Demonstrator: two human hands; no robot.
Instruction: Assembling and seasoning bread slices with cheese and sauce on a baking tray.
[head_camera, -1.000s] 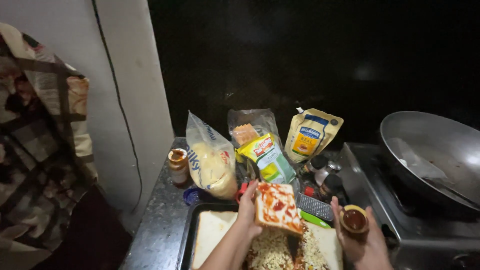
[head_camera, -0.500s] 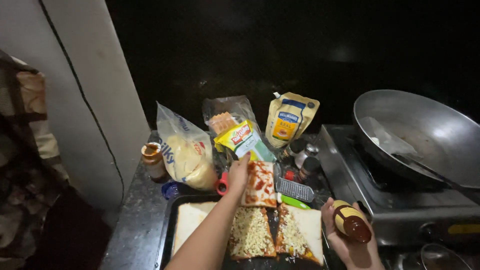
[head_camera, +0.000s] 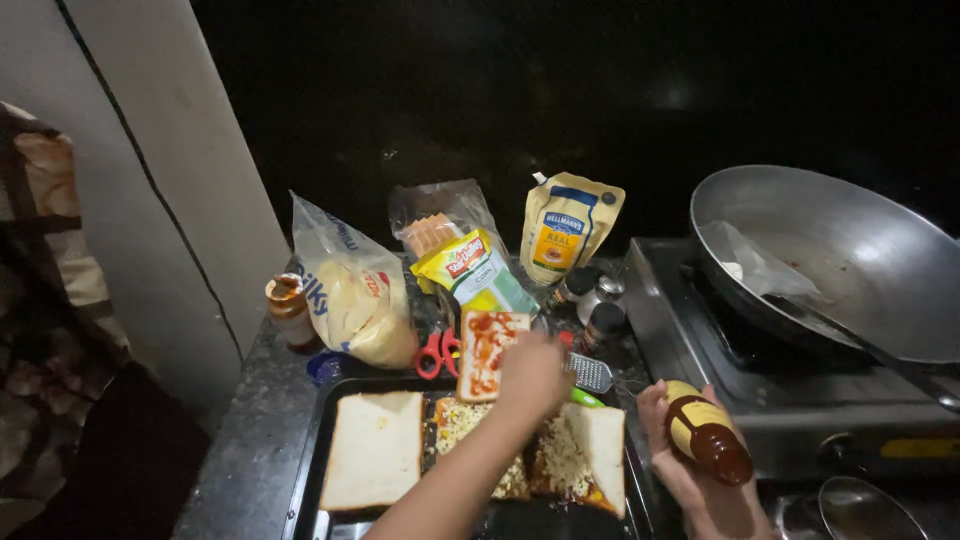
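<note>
Sauced bread slice (head_camera: 487, 353) held tilted over the far edge of the black tray (head_camera: 305, 450), gripped by the left hand (head_camera: 532, 374). Right hand (head_camera: 690, 462) clenched around a sauce bottle (head_camera: 708, 433) (lying sideways) off the tray's right edge. On the tray: plain slice (head_camera: 375, 448), cheese-topped slices (head_camera: 580, 455). Red scissors (head_camera: 436, 353) just beyond.

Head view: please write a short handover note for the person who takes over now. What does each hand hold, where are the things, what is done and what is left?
Left hand: holds the sauced bread slice at the far edge of the black tray.
Right hand: holds the sauce bottle, lying sideways, beside the stove.
Done: two topped slices and one plain slice lie on the tray.
Left: the sauced slice is not yet laid down.
</note>
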